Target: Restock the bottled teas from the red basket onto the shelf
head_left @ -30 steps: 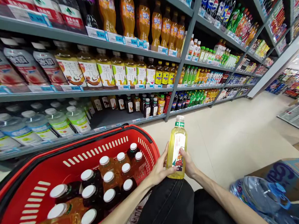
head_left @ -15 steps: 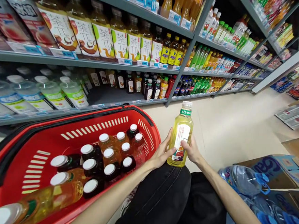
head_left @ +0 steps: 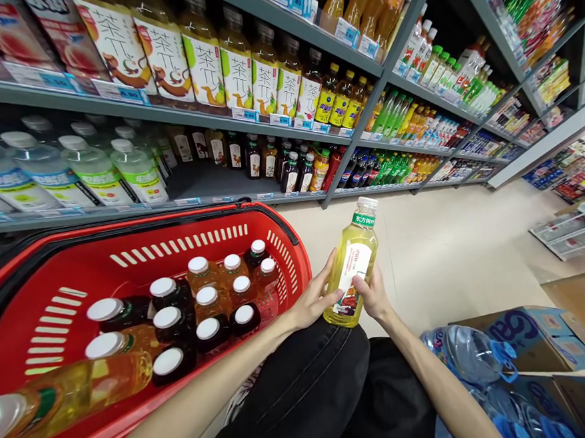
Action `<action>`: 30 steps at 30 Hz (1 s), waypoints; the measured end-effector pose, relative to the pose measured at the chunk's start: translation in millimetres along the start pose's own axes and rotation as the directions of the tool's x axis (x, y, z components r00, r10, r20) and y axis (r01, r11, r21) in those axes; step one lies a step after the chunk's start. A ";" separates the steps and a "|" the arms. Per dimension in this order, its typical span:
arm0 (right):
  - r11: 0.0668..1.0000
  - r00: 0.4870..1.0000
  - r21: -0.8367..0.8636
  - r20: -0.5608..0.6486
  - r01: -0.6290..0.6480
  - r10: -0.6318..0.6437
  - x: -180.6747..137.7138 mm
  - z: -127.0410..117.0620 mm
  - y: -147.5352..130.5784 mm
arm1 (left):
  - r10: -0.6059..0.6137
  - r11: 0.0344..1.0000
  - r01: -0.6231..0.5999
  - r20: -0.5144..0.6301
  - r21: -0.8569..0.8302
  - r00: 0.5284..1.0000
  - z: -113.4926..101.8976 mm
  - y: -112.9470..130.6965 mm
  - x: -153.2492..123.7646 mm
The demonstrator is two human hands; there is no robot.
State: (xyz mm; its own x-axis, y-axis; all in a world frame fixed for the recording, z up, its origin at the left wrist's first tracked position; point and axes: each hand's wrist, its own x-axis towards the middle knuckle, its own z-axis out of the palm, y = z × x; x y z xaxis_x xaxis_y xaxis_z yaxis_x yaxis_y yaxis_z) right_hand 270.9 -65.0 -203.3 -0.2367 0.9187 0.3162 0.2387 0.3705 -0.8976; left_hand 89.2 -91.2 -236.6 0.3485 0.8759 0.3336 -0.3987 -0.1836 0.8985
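Note:
Both hands grip a clear tea bottle (head_left: 353, 263) with pale yellow liquid, a white cap, a green neck band and a white label. It stands nearly upright at my knee, label facing me. My left hand (head_left: 318, 297) wraps its left side, thumb across the lower front. On its right side is my right hand (head_left: 371, 292), thumb pressed on the label; the fingers behind are partly hidden. Left of my leg stands a red shopping basket (head_left: 165, 237). Several white-capped bottles, dark, amber and yellow, are inside, such as a yellow bottle (head_left: 85, 385) lying on its side.
Grey shelves (head_left: 259, 126) of drinks run along the left and away ahead. On the lowest one, dark bottles (head_left: 290, 172) stand beyond the basket. To my right are large blue-handled water jugs (head_left: 473, 352) and a cardboard box (head_left: 515, 334). Tiled floor (head_left: 435, 255) lies between.
The camera view has shifted slightly, so the basket sits a little further left in the picture. Both hands keep the same hold on the bottle.

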 end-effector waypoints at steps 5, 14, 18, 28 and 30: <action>0.999 0.999 -0.040 -0.011 0.035 -0.035 0.6 -1.1 -4.8 | 0.001 1.000 -0.001 0.015 -0.009 1.000 -0.3 0.3 -0.7; 0.995 0.995 -0.046 -0.032 0.090 -0.092 0.7 -2.3 -10.7 | -0.002 1.000 0.001 0.015 0.009 1.000 1.0 5.2 0.1; 0.992 0.994 -0.071 -0.044 0.100 -0.103 1.1 -2.2 -10.2 | 0.006 1.000 -0.006 -0.028 0.003 1.000 1.4 4.6 0.9; 0.994 0.993 -0.039 -0.043 0.106 -0.107 1.6 -1.7 -10.7 | 0.002 1.000 -0.001 -0.038 0.009 0.999 1.8 4.7 0.8; 0.993 0.994 -0.057 -0.047 0.099 -0.102 1.5 -1.9 -10.3 | 0.007 1.000 -0.007 -0.040 0.009 0.999 1.5 4.3 1.2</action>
State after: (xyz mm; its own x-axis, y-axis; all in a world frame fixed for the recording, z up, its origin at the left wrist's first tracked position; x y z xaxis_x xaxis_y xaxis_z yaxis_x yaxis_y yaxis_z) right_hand 269.9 -67.2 -193.0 -0.2153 0.8815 0.4202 0.2675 0.4671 -0.8428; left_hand 89.1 -91.7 -231.9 0.3115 0.8917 0.3285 -0.3934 -0.1937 0.8988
